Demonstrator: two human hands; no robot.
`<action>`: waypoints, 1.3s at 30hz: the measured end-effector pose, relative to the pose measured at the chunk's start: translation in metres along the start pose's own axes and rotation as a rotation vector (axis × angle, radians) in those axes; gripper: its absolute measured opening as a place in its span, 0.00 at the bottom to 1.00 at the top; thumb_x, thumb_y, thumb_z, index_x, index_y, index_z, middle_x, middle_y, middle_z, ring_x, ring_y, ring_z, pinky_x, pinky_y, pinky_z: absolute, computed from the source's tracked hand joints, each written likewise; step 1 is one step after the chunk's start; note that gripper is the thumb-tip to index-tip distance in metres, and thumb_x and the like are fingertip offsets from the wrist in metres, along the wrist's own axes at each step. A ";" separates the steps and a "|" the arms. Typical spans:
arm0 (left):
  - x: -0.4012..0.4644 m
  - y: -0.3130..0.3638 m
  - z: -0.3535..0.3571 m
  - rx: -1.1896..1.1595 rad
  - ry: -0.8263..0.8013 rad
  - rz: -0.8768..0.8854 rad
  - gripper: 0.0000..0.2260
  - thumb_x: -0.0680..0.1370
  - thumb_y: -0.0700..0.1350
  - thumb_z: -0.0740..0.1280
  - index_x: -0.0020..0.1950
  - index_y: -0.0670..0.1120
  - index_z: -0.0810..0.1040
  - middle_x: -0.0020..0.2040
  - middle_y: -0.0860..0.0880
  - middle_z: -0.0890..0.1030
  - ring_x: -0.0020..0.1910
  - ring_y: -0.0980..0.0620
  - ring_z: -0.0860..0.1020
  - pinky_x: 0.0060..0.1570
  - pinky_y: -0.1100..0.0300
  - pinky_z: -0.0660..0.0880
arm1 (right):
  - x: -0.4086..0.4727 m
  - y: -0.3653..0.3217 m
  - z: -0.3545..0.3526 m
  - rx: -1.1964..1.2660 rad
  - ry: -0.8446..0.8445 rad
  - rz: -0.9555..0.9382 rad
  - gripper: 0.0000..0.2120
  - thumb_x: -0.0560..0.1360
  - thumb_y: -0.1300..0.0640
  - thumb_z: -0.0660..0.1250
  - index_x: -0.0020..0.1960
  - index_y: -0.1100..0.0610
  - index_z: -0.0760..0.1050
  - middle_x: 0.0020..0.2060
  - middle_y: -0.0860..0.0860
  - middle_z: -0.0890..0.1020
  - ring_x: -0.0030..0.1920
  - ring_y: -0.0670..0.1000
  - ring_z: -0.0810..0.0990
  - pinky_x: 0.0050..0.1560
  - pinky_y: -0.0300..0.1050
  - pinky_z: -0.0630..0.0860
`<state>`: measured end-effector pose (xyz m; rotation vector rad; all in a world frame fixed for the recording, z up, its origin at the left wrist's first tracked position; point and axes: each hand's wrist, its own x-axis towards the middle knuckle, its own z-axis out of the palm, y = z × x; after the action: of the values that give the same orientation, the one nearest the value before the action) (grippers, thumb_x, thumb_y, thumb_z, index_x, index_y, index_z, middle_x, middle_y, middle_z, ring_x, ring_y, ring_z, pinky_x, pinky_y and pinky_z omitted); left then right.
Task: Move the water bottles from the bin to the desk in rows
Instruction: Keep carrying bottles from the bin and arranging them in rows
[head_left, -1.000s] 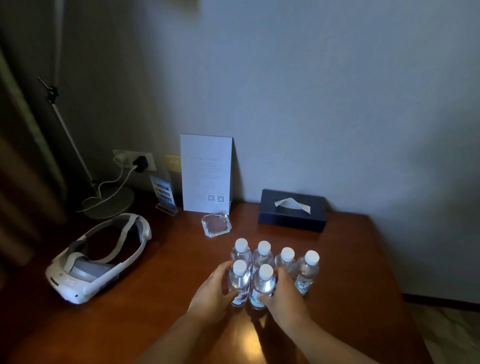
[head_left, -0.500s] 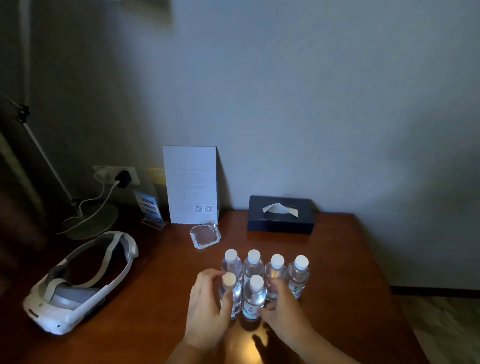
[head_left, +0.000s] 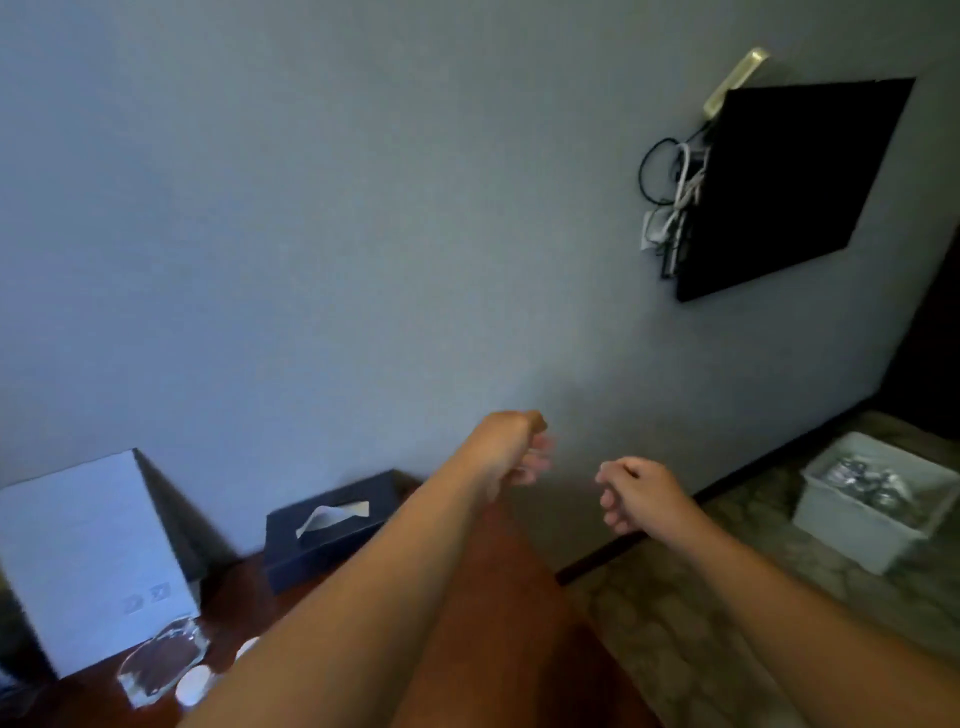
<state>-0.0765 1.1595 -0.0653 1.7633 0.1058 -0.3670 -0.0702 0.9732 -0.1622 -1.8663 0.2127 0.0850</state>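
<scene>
A pale grey bin stands on the floor at the right, with clear water bottles lying inside. Both my arms stretch out in the air toward it. My left hand hangs with fingers loosely curled and holds nothing. My right hand is the same, empty, well short of the bin. On the wooden desk only two white bottle caps show at the lower left; my left forearm hides the other bottles.
A dark tissue box, a white standing card and a glass ashtray sit on the desk's left part. A black wall-mounted screen with cables hangs at upper right. Patterned carpet lies between desk and bin.
My hands have let go of the two front bottles and lifted off the desk. The view has swung right and tilted, bringing the bin and the wall screen into sight.
</scene>
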 end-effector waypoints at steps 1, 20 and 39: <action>0.008 0.025 0.024 0.038 -0.011 0.074 0.06 0.81 0.43 0.60 0.46 0.48 0.74 0.38 0.50 0.78 0.33 0.53 0.76 0.33 0.62 0.68 | 0.004 -0.007 -0.039 0.018 0.062 0.012 0.12 0.83 0.57 0.59 0.45 0.60 0.75 0.29 0.54 0.77 0.21 0.49 0.75 0.20 0.38 0.72; 0.073 0.237 0.438 0.107 -0.228 0.468 0.06 0.82 0.42 0.60 0.49 0.44 0.75 0.40 0.48 0.78 0.37 0.50 0.76 0.36 0.59 0.72 | -0.050 0.020 -0.563 0.063 0.737 0.148 0.13 0.83 0.51 0.61 0.46 0.58 0.78 0.33 0.55 0.80 0.31 0.52 0.78 0.30 0.43 0.76; 0.334 0.333 0.658 0.114 -0.457 0.492 0.08 0.83 0.44 0.60 0.55 0.42 0.77 0.42 0.48 0.80 0.38 0.51 0.77 0.37 0.58 0.72 | 0.132 0.022 -0.756 0.112 0.951 0.119 0.12 0.83 0.53 0.60 0.44 0.57 0.75 0.32 0.52 0.78 0.30 0.49 0.76 0.30 0.43 0.74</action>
<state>0.2045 0.4057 0.0269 1.7059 -0.6742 -0.4083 0.0181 0.2338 0.0235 -1.6528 0.9542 -0.7323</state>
